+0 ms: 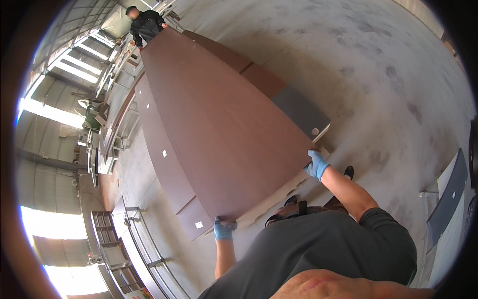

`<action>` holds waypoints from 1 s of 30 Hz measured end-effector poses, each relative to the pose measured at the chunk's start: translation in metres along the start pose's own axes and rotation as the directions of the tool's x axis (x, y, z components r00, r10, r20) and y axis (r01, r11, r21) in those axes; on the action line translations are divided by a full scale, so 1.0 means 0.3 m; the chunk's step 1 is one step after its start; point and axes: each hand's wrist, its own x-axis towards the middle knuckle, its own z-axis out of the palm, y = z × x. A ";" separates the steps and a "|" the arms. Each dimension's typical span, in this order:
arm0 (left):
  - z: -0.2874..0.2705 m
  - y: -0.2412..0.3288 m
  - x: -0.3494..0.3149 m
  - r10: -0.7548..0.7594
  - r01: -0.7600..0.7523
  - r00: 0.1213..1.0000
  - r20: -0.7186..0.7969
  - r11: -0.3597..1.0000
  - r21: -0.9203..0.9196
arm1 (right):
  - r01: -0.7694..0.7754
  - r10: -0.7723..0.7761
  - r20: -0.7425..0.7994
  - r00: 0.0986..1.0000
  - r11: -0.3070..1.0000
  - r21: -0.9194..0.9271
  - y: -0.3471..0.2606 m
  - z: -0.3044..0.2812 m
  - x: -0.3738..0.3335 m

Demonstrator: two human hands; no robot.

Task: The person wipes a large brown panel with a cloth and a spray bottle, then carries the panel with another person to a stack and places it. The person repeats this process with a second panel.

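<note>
Both gloved hands grip the near edge of a long reddish-brown laminated board (pixel 219 124): my left hand (pixel 223 229) at one corner, my right hand (pixel 316 165) at the other. Another person (pixel 145 24) holds the far end. Bare concrete floor (pixel 378 74) lies open on my right.

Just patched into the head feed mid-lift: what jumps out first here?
A long reddish-brown board fills the middle of the view, above a stack of similar panels on the concrete floor. The left hand and right hand, both in blue gloves, grip its near end at the two corners. At the far end, top left, another person in dark clothes stands at the board, with metal racks along the left wall.
</note>
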 end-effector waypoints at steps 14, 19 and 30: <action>0.770 -1.160 -0.160 -0.038 0.028 0.995 0.090 0.994 0.108 | 0.121 -0.124 -0.037 0.992 0.989 -0.080 -1.410 -0.182 0.212; 1.004 -1.428 -0.176 -0.038 0.039 0.999 -0.012 0.991 0.126 | 0.042 -0.046 -0.150 0.988 0.999 -0.032 -1.714 -0.281 0.308; 1.691 -2.031 -0.090 -0.174 0.124 0.979 0.107 0.924 0.362 | 0.037 -0.039 -0.133 0.990 0.999 -0.012 -2.551 -0.366 0.624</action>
